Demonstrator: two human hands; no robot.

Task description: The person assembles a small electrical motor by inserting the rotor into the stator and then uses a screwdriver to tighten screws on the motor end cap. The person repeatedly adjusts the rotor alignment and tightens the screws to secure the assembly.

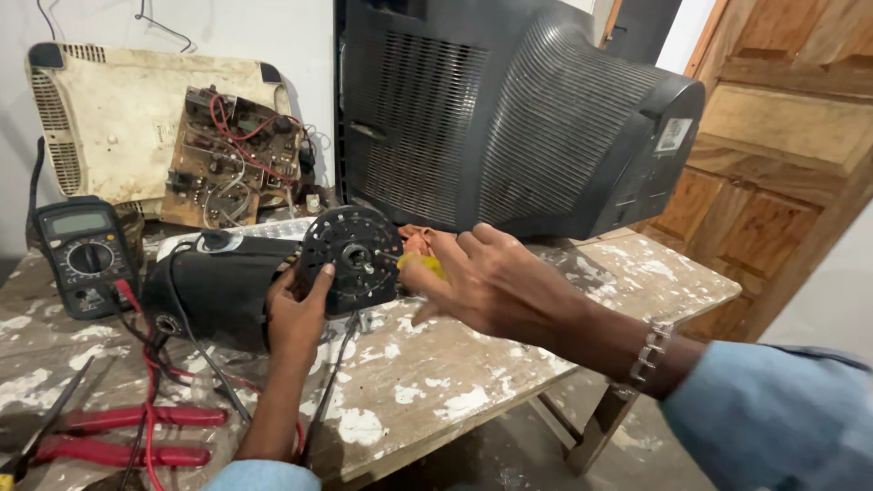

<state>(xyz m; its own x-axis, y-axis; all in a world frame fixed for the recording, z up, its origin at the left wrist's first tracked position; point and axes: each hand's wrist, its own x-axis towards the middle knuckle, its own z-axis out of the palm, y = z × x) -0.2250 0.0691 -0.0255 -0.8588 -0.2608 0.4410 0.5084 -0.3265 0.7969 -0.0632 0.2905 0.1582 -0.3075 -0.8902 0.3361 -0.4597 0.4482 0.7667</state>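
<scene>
Head view: the fingers [314, 282] of the left hand [293, 318] are being pressed, curled, against the rim of the round perforated end plate [353, 259] of a black motor housing [218, 286], so that the housing is being steadied where it is lying on its side on the paint-spattered table [436, 382]. The fingers [436, 273] of the right hand [496, 282] are being closed around the yellow handle of a screwdriver [420, 265], whose shaft is being aimed at the hub in the middle of the plate; the tip itself is too small to be made out. A metal bracelet [647, 355] is being worn on the right wrist. Further out, a black multimeter [84, 255] is being kept to the left of the housing, with red leads trailing across the table, and red-handled pliers [127, 436] are lying near the front edge. Behind, a bare circuit board [232, 159] is being leaned against a cream casing [118, 118], beside a large dark television set [509, 118].
</scene>
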